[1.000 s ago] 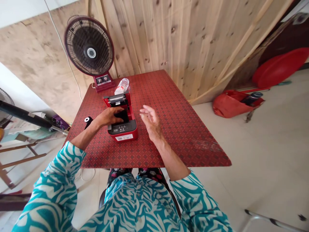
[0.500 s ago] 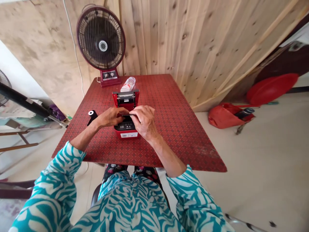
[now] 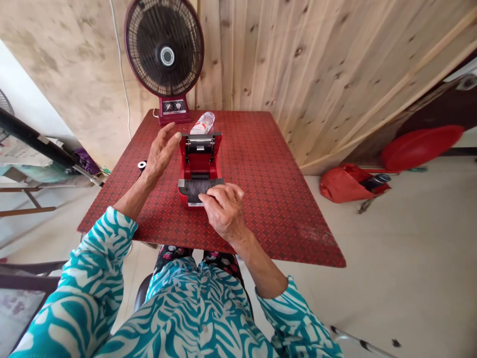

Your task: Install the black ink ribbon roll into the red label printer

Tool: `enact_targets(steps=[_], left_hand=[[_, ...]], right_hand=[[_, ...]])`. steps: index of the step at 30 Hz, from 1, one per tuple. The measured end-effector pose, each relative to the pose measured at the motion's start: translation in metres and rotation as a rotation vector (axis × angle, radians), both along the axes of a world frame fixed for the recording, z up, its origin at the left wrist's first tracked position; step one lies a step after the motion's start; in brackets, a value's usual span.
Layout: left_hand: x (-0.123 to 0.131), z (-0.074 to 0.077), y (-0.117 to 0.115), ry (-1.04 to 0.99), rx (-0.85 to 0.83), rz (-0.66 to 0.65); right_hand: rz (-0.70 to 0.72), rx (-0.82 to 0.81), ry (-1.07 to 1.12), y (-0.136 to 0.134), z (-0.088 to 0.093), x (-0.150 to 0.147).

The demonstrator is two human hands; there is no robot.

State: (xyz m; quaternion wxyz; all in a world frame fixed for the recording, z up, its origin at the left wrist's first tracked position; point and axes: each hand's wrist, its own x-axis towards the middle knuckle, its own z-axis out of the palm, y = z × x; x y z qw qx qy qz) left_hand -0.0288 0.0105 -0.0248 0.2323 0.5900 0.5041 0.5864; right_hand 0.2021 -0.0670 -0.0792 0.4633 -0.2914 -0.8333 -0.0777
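Note:
A small red label printer [image 3: 199, 164] sits open in the middle of the red patterned table [image 3: 268, 174], its lid tilted back. My right hand [image 3: 223, 211] pinches a dark strip [image 3: 199, 187] that lies across the printer's front. My left hand [image 3: 161, 153] hovers open beside the printer's left side, fingers stretched up near the lid. A black roll with a white core [image 3: 141, 165] lies on the table just behind my left wrist.
A clear plastic bottle [image 3: 203, 123] lies behind the printer. A maroon desk fan [image 3: 166, 54] stands at the table's far edge against the wooden wall. On the floor to the right lie a red bag [image 3: 346, 184] and a red basin [image 3: 421, 146].
My left hand has lifted off the printer and opened beside the lid. My right hand came in to the printer and now draws the dark strip toward me over its front.

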Motion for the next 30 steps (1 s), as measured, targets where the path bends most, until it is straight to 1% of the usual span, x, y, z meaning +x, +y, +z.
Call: enact_targets(steps=[3, 5, 8, 10, 12, 15, 17, 19, 21, 22, 23, 25, 27, 28, 30], left_hand=[[0.004, 0.0, 0.009, -0.026, -0.052, -0.039], [0.005, 0.002, 0.008, -0.032, -0.071, -0.045], [0.005, 0.004, -0.001, -0.035, -0.057, -0.031], [0.004, 0.002, -0.012, -0.017, -0.061, -0.037], [0.002, -0.004, -0.023, 0.016, -0.099, -0.078], [0.0, -0.019, -0.038, 0.082, -0.143, -0.151], [0.001, -0.029, -0.044, 0.122, -0.146, -0.159], [0.003, -0.037, -0.048, 0.129, -0.142, -0.145], [0.005, -0.042, -0.048, 0.094, -0.139, -0.131], [0.006, -0.045, -0.048, 0.068, -0.142, -0.123], [0.007, -0.048, -0.046, 0.036, -0.151, -0.113], [0.008, -0.054, -0.043, -0.045, -0.179, -0.093], [0.009, -0.06, -0.041, -0.135, -0.22, -0.08], [0.01, -0.062, -0.04, -0.179, -0.242, -0.075], [0.01, -0.065, -0.039, -0.241, -0.286, -0.076]], right_hand=[[-0.015, -0.035, -0.025, -0.002, -0.004, 0.003], [-0.02, -0.017, -0.025, -0.003, -0.005, 0.004], [-0.016, 0.021, -0.001, -0.004, -0.007, 0.004], [-0.006, -0.001, 0.01, -0.003, -0.01, 0.004], [0.009, -0.054, 0.014, -0.003, -0.013, 0.004], [0.017, -0.096, 0.02, -0.004, -0.017, 0.005], [0.021, -0.114, 0.023, -0.007, -0.017, 0.006], [0.055, -0.157, 0.051, -0.008, -0.012, 0.008], [0.093, -0.247, 0.159, -0.005, -0.005, 0.009], [0.098, -0.315, 0.254, 0.0, -0.001, 0.009], [0.088, -0.402, 0.372, 0.007, 0.002, 0.009], [0.06, -0.63, 0.645, 0.027, 0.006, 0.007], [0.095, -0.867, 0.838, 0.05, 0.005, 0.002], [0.127, -0.969, 0.889, 0.06, 0.003, -0.001], [0.213, -1.106, 0.944, 0.074, -0.003, -0.006]])
